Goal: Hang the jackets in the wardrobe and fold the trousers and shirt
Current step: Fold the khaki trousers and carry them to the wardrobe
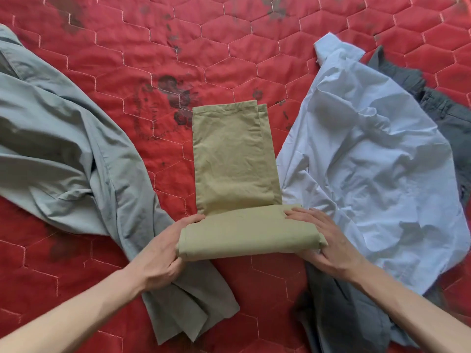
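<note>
Head view, looking down on a red quilted bedspread (229,34) stitched in hexagons and marked with dark stains. At its centre lie khaki trousers (233,154), the legs laid together as a long flat strip pointing away from the viewer. Their near end has been doubled into a thick, soft-edged bundle, judged to be a fold or roll in progress. The bundle's left end is cupped by the left hand (160,250), fingers curled around it in a firm grip. The right hand (323,240) holds the bundle's right end, fingers laid over the top and thumb underneath, so both ends are kept level and the fold stays square. Left of the trousers sprawls a grey-green shirt (63,149) of thin, creased cotton. Right of the trousers lies a crumpled pale blue shirt (369,154), and a dark grey garment (443,110) shows from beneath it, its kind unclear.
</note>
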